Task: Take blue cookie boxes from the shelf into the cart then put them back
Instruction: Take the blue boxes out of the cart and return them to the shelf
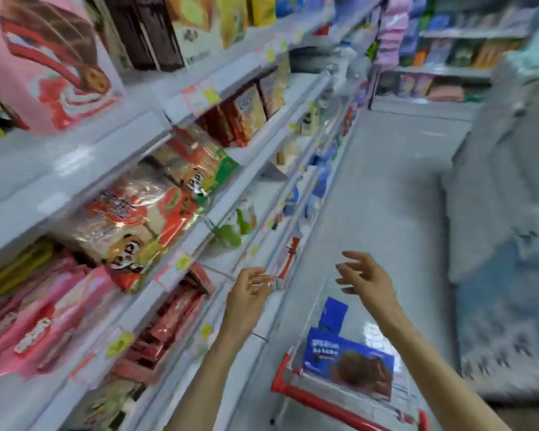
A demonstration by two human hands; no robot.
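The clear-walled cart holds a large blue cookie box lying flat and a smaller blue box upright behind it, while the left hand by the shelf and the right hand above the cart hover empty, fingers loosely spread

The aisle is bright, evenly lit and washed-out; shadows are faint, deepest in the recesses under the shelves; glare streaks the clear wrappers of the snack bags and the see-through wall of the cart; motion blur smears the whole view, heaviest at the left and right edges; wide-angle distortion bows the shelf fronts; the left hand and right hand are soft-edged; the far shelving is indistinct.
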